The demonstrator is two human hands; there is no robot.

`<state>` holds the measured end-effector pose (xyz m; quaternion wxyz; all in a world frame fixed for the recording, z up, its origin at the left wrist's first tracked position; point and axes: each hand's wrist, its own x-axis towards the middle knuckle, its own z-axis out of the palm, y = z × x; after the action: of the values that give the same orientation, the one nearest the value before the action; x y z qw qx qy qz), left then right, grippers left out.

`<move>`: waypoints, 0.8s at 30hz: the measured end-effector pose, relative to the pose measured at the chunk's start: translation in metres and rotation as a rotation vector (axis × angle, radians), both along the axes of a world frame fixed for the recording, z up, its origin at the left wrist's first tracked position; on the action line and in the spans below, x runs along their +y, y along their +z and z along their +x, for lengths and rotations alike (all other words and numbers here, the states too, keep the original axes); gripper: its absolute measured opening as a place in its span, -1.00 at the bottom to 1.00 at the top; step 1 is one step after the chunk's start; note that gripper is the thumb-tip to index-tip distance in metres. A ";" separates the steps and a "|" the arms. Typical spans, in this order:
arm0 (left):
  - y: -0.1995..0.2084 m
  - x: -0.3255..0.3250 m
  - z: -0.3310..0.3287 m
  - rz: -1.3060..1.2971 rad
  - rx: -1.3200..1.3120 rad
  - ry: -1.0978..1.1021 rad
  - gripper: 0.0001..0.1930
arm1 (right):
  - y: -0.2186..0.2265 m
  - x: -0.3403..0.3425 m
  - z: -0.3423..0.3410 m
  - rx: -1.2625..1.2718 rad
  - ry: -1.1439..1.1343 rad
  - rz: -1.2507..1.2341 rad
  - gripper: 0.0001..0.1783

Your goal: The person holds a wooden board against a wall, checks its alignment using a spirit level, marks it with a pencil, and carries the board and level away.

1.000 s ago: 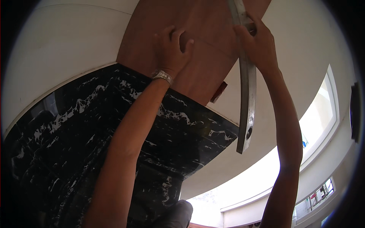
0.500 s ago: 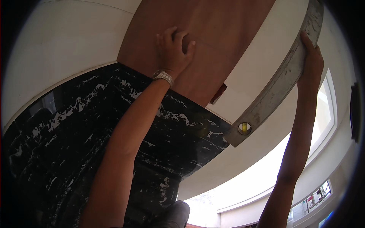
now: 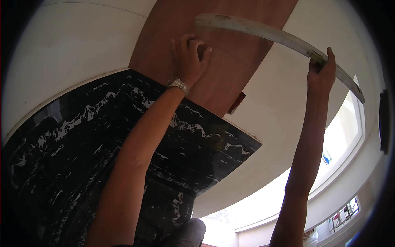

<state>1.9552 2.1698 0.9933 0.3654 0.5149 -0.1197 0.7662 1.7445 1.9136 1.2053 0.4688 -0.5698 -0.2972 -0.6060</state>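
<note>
My right hand grips a long metal spirit level near its middle vial. The level lies crosswise at the upper right, one end in front of a reddish-brown panel and the other by the window. From this angle I cannot tell whether it touches the panel. My left hand, with a metal watch on the wrist, rests against the panel, its fingers bent and the thumb apart. A dark patch shows between thumb and fingers.
Below the panel runs a glossy black, white-veined stone ledge with a sharp right corner. Cream wall flanks the panel on both sides. A small reddish-brown piece sticks out at the panel's lower right edge. A bright window opening lies right.
The level has swung from a steep slant along the panel's right side to lying across its upper part. My right hand turned with it and moved down and left. My left hand barely moved.
</note>
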 end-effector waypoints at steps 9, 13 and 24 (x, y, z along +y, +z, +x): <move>-0.007 0.004 0.000 0.118 -0.117 -0.087 -0.65 | -0.095 0.090 0.057 0.145 0.429 0.504 -0.35; -0.007 0.003 0.004 0.166 -0.158 -0.054 -0.57 | -0.122 0.098 0.072 0.215 0.477 0.489 -0.33; -0.009 0.013 0.004 0.170 -0.218 -0.184 -0.58 | -0.163 0.081 0.062 0.630 0.488 0.359 -0.30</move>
<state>1.9590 2.1830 0.9847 0.3743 0.4447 -0.2697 0.7677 1.8061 1.9950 1.0420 0.7575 -0.5495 -0.1557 -0.3162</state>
